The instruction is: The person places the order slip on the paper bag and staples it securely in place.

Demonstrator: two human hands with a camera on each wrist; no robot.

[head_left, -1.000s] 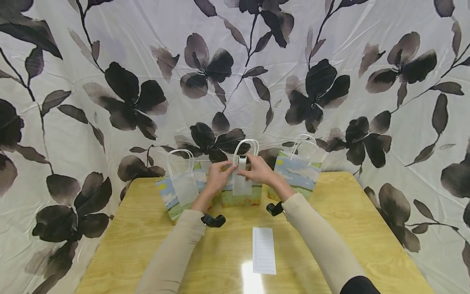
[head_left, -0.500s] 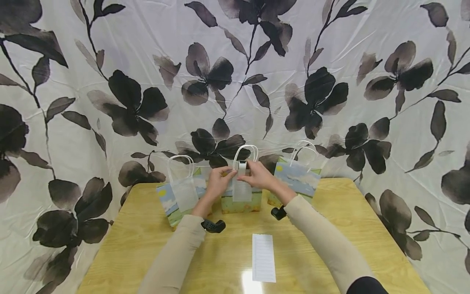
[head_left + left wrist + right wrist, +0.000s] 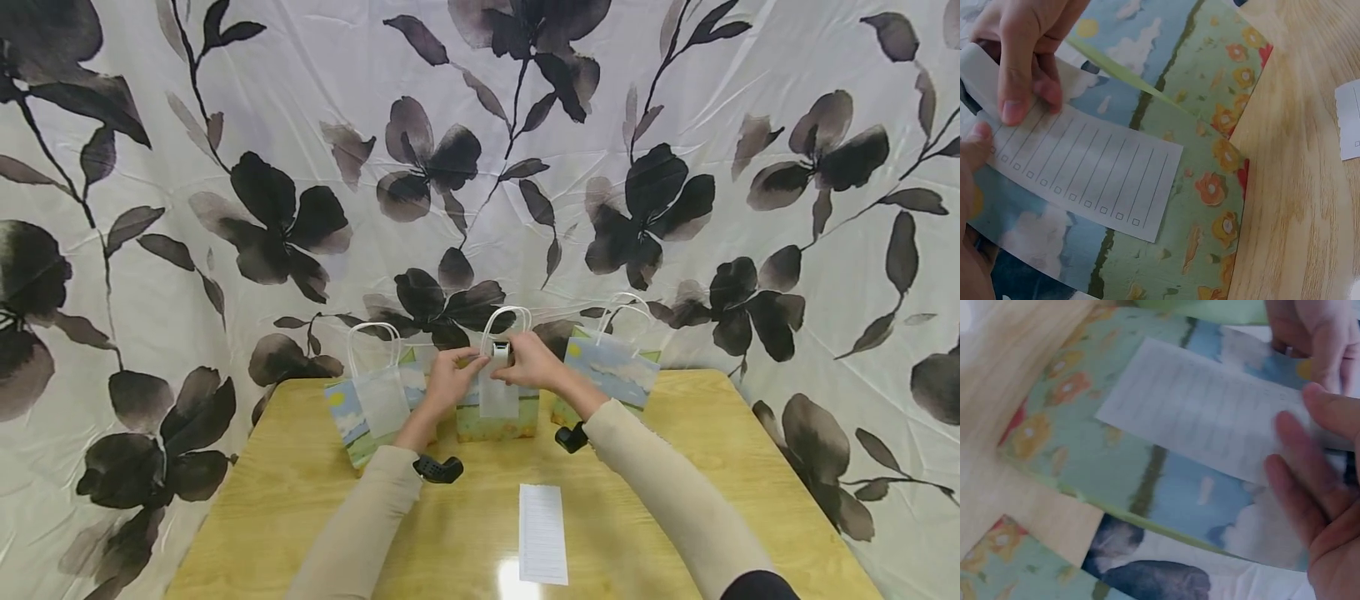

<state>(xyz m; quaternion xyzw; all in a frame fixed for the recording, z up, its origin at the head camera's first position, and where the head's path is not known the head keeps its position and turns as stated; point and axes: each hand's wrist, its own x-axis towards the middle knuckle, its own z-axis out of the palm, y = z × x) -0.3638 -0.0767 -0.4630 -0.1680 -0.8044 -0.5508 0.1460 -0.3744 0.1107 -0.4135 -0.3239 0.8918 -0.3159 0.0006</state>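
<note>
One white checkbox-lined paper slip [image 3: 1091,169] on a blue-green landscape-print paper bag [image 3: 497,427], up at 12 o'clock: left hand [image 3: 448,379] pinches its edge, right hand [image 3: 536,360] grips a white plastic gadget [image 3: 980,70].

A plain beige left sleeve [image 3: 358,523] and a matching right sleeve [image 3: 675,492], both long and lightly creased, are worn. A rounded black left wrist camera [image 3: 440,470] and black right wrist camera [image 3: 572,437] are fitted beside the cuffs. Black cloth [image 3: 759,586] is worn farther up the right arm.
</note>
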